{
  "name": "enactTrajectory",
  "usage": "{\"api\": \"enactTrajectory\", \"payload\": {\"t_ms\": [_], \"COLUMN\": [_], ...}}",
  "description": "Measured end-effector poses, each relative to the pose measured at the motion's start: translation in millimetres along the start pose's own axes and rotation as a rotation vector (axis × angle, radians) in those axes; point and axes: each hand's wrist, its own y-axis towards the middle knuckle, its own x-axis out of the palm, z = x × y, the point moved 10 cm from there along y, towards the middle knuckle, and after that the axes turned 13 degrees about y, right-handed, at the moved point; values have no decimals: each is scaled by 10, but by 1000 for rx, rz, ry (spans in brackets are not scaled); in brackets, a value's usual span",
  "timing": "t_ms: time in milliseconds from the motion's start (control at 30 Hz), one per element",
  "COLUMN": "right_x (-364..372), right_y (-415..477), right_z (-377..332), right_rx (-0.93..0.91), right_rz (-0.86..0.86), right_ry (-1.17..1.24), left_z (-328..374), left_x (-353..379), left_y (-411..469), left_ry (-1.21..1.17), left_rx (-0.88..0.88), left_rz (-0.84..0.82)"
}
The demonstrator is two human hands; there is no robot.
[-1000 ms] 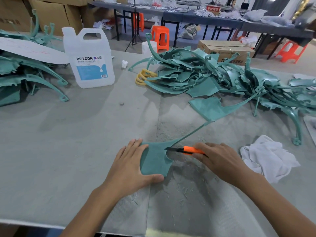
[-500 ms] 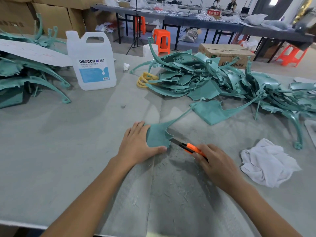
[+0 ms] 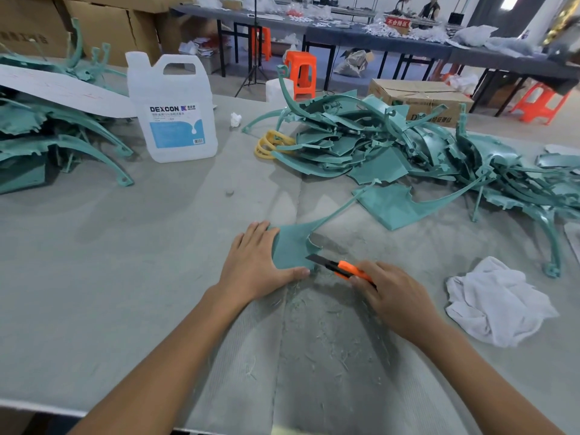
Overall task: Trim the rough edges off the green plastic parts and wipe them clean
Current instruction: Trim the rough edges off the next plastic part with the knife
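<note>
Since the knife [image 3: 342, 267] has run down the ragged inner edge of the green part [image 3: 290, 246] over the last second, its blade now sits at the panel's near right corner, just beside the left thumb. The part lies flat on the grey table [image 3: 125, 262] in front of the person, its thin arm reaching toward the pile of green parts [image 3: 392, 142]. The left hand [image 3: 254, 262] presses it down with straight fingers held close together, thumb stretched along the near edge. The right hand [image 3: 392, 296] curls its fingers round the orange handle. I judge this edge nearly trimmed and the wiping not yet begun: the white cloth [image 3: 492, 306] lies apart at the right. The white jug [image 3: 174, 111] reads DEXCON above a blue label whose smaller print is too fine to read; a red sign [image 3: 398, 22] far back bears white Chinese characters I cannot make out surely
</note>
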Motion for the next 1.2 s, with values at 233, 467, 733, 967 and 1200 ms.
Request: {"api": "enactTrajectory", "payload": {"t_ms": [233, 467, 733, 967, 1200], "right_x": [-31, 6, 13, 22, 25], "right_y": [21, 12, 44, 93, 76], "right_z": [92, 119, 170, 114, 119], "right_rx": [10, 33, 26, 24, 53], "right_rz": [25, -1, -20, 50, 49], "right_ry": [69, 66, 88, 11, 27], "left_z": [2, -7, -6, -16, -20], "left_x": [8, -13, -26, -8, 2], "left_y": [-6, -42, -81, -48, -28], "left_ry": [-3, -23, -30, -43, -65], "left_rx": [4, -6, -12, -4, -11], "left_rz": [-7, 8, 37, 34, 7]}}
